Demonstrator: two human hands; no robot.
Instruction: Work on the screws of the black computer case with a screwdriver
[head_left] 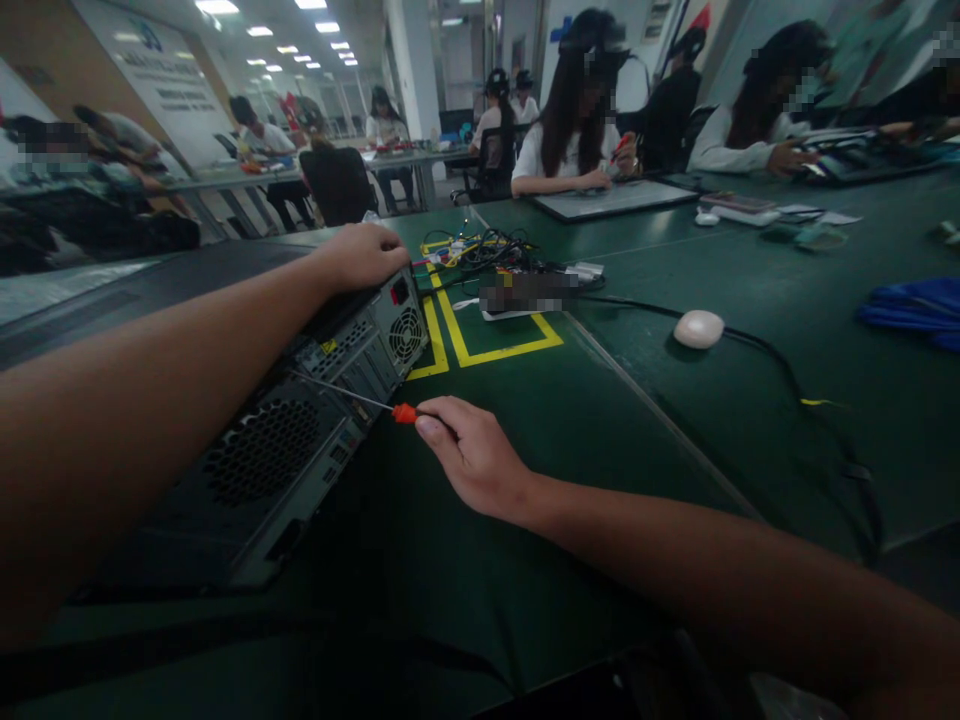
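A desktop computer case (262, 575) lies on the table at the left, its rear panel with vents, ports and a small fan turned toward me. My left hand (367, 258) rests on the case's upper back corner, fingers bent and closed against it. In my right hand (480, 455) is a screwdriver (405, 413) with an orange-red handle, the fingers wrapped round it. Its long metal shaft runs left, and the tip meets the rear panel near the middle. My left forearm hides part of the case, so what the tip touches is unclear.
Beyond the case lie tangled cables (499, 250) and yellow tape marks (510, 352) on the green table (600, 430). A pale computer mouse (699, 329), a black cable (780, 370) and blue cloth-like material (915, 312) are at the right. Several people sit across the table and farther back.
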